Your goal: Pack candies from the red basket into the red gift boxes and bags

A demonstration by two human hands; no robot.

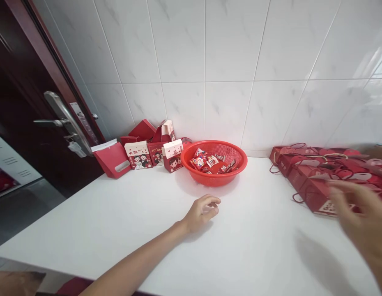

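My left hand [201,213] rests on the white table [246,238] in front of the red plastic basket [214,179]. Its fingers are curled loosely, thumb and fingertips apart, with nothing between them. Small red and white wrapped sweets [201,159] lie inside the basket. On the right, my right hand [360,211] is raised over the table, slightly blurred, its fingers apart and holding nothing I can see. It overlaps the near corner of a group of red gift boxes [308,191] with cord handles and covers part of them.
Several small red and cream cartons [138,156] with cartoon couples stand at the back left, beside a plain red box [112,158] with an oval window. A tiled wall [224,111] closes off the back. At the left is a dark door with a metal handle [66,119].
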